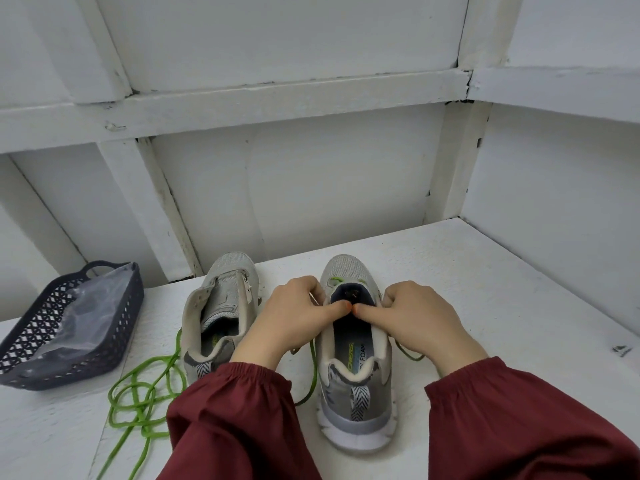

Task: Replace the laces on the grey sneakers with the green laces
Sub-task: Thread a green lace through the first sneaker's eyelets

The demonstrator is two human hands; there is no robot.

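Both hands sit over the throat of the grey sneaker (356, 393), 1 on each side. The left hand (291, 317) curls its fingers onto the sneaker's left edge and the right hand (419, 320) onto its right edge, gripping it. The 2 thumbs (337, 308) stretch inward and meet tip to tip above the opening. Both forearms, in maroon sleeves (235, 410), reach in from behind the heel.

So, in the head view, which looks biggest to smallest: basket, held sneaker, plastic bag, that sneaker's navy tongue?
1. basket and held sneaker: too alike to rank
2. plastic bag
3. navy tongue
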